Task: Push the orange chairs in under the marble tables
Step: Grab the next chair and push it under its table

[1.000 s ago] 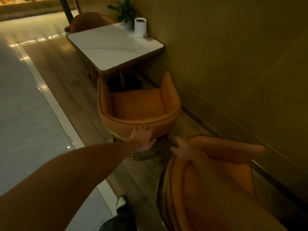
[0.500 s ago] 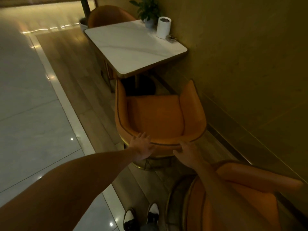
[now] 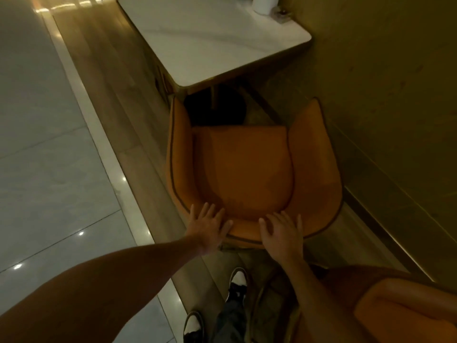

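An orange chair [image 3: 244,169] with curved arms stands in front of me, its seat facing a white marble table [image 3: 212,38]. The tips of the chair's arms sit just at the table's near edge. My left hand [image 3: 209,226] lies flat with spread fingers on the left part of the chair's backrest rim. My right hand [image 3: 282,231] rests flat on the rim's middle right. Neither hand curls around the rim. A second orange chair [image 3: 400,313] fills the bottom right corner.
A wall [image 3: 383,82] runs along the right, close to the chair and table. A white cylinder [image 3: 264,3] stands on the table's far corner. Wooden floor [image 3: 106,78] borders pale tiles [image 3: 37,144] on the left. My shoes [image 3: 237,280] are behind the chair.
I have stepped closer, so the chair and table loom larger. My right hand left the second chair and came onto the first chair's backrest rim beside my left hand.
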